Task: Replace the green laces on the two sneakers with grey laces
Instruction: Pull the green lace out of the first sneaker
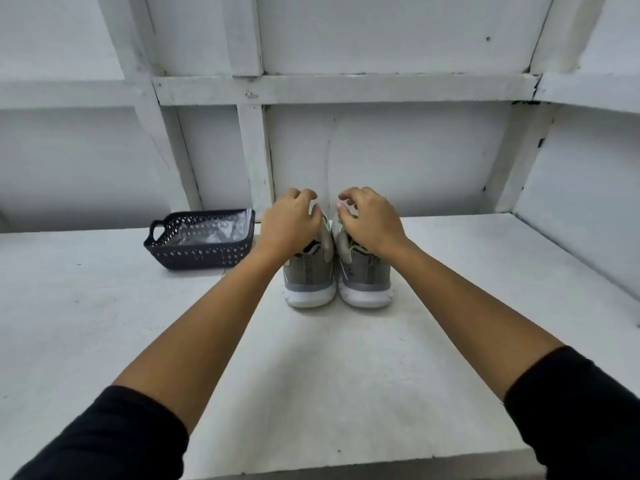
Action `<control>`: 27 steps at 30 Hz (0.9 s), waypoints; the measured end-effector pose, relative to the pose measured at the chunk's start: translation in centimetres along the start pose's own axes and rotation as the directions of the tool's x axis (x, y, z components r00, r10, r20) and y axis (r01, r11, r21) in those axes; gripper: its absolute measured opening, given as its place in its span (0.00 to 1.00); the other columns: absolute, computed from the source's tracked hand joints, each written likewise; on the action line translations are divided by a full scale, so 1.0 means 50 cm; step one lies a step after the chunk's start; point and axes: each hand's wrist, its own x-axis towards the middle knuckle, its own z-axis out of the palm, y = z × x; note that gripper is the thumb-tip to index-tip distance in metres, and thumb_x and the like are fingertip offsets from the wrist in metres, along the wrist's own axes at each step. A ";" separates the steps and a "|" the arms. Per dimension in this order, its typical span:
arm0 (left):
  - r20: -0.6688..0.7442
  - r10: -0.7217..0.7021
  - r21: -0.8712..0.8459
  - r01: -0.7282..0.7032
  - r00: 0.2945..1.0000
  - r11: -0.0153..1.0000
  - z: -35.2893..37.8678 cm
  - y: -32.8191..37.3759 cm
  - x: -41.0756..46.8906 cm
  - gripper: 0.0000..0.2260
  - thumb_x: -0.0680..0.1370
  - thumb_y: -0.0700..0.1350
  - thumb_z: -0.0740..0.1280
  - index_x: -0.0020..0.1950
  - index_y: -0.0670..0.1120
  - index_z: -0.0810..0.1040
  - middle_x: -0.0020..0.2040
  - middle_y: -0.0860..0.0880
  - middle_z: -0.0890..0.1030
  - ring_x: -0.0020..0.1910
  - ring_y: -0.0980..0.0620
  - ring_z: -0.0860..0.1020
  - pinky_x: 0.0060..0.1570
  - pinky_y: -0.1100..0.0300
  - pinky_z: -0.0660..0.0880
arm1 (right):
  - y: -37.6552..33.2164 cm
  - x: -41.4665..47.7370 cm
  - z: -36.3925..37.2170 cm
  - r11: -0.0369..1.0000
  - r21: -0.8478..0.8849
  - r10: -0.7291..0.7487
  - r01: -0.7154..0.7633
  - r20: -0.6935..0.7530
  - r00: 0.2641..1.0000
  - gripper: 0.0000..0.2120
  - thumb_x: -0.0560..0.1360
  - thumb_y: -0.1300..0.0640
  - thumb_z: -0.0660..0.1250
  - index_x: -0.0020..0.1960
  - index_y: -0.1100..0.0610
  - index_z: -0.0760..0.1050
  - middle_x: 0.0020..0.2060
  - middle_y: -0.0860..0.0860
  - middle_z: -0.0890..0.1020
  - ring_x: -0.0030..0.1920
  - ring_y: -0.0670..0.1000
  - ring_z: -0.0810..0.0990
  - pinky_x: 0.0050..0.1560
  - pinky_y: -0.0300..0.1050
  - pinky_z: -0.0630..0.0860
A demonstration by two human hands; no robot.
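Reaching forward over a white table [311, 393], the person has one hand on each of two grey sneakers with white soles. The pair stands side by side near the back of the table, touching or nearly so, heels toward the camera and toes toward the white panelled wall [398, 161].

The left hand [292, 220] lies over the top of the left sneaker [308, 275], its fingers curled down and grasping the shoe around the pale tongue. The right hand [369, 220] grasps the right sneaker [363, 275] the same way, fingers bent over the tongue (the fingertips themselves are partly hidden). Both hands cover the lacing. Only a thin green strip [354, 244] shows just under the right wrist, and whether it is lace or trim cannot be told.

A white curved mark [343, 268] sits on the inner side of the right sneaker's heel, and small dark marks run down the back of each heel. They are too small and blurred to read as a brand or as words.

A dark lattice basket [201, 251] with a side handle stands to the left of the sneakers, apart from them. Crumpled clear plastic [204, 230] lies inside it, and nothing on it can be read. Black sleeves [114, 438] are pushed up both forearms.
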 end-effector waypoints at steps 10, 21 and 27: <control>0.138 -0.206 -0.048 0.214 0.969 0.976 0.025 -0.034 -0.022 0.16 0.78 0.40 0.58 0.64 0.39 0.73 0.60 0.38 0.73 0.57 0.39 0.73 0.55 0.51 0.71 | -0.002 -0.006 0.052 0.961 -0.277 0.056 -0.013 0.147 0.988 0.18 0.79 0.47 0.58 0.60 0.56 0.76 0.59 0.55 0.75 0.63 0.57 0.70 0.59 0.53 0.69; 0.199 -0.332 -0.080 0.352 0.922 0.932 0.031 -0.071 0.010 0.11 0.78 0.44 0.63 0.57 0.38 0.74 0.54 0.38 0.78 0.52 0.40 0.77 0.49 0.51 0.75 | -0.036 0.049 0.078 0.888 -0.458 0.175 -0.047 0.241 0.955 0.14 0.78 0.50 0.59 0.57 0.59 0.75 0.58 0.56 0.77 0.64 0.59 0.68 0.60 0.53 0.64; 0.154 -0.317 -0.093 0.333 0.936 0.938 0.033 -0.076 0.008 0.11 0.78 0.43 0.63 0.54 0.38 0.78 0.49 0.38 0.80 0.48 0.40 0.78 0.46 0.52 0.76 | -0.042 0.048 0.096 0.889 -0.455 0.151 -0.047 0.193 0.970 0.09 0.78 0.56 0.59 0.51 0.57 0.76 0.53 0.55 0.79 0.60 0.58 0.71 0.59 0.52 0.63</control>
